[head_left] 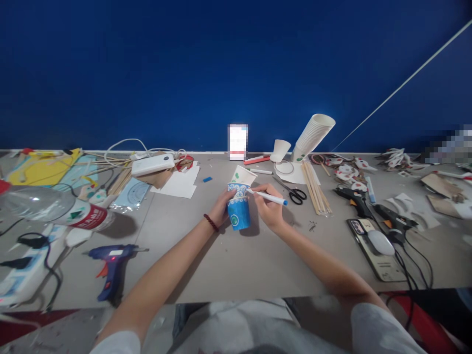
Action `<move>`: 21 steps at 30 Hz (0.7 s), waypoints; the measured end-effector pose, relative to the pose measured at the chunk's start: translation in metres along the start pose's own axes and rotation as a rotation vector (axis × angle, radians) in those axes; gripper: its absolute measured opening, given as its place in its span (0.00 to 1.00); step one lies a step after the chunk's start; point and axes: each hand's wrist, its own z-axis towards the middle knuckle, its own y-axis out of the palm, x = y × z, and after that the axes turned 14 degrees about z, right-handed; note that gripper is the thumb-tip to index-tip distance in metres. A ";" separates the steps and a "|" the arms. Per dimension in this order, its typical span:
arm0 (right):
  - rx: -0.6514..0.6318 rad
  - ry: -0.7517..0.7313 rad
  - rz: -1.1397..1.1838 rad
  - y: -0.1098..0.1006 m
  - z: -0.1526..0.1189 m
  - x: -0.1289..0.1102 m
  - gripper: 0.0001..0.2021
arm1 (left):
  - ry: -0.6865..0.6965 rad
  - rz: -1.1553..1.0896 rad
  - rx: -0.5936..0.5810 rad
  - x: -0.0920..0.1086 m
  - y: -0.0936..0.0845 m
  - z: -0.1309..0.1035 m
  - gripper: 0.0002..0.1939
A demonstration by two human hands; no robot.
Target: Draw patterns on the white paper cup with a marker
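A paper cup [239,214] coloured blue, with a white and blue scallop pattern near its upper part, is held in my left hand [221,205] from its left side. Out of its top leans a white cup [241,175] with a green mark. My right hand [270,206] grips a white marker [271,197] with a blue end; the marker's other end points at the patterned band, and whether it touches cannot be made out. A blue marker cap [207,179] lies on the table to the left of the cups.
A blue glue gun [115,268] and a plastic bottle [55,206] lie left. Behind stand a lit phone [238,141] and stacked cups [313,137]. Scissors [295,194], wooden sticks [316,189], black glue guns [356,200] and a phone [376,255] under a white mouse [381,242] are right.
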 end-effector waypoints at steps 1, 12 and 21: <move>0.000 -0.004 -0.002 0.000 0.000 0.000 0.05 | 0.000 0.000 -0.001 0.000 0.000 0.000 0.19; -0.055 -0.025 0.006 0.000 -0.002 0.001 0.05 | 0.036 0.012 -0.008 -0.002 -0.001 0.002 0.19; -0.053 -0.022 0.055 -0.001 -0.002 0.001 0.05 | 0.015 0.006 -0.021 -0.002 -0.001 0.002 0.20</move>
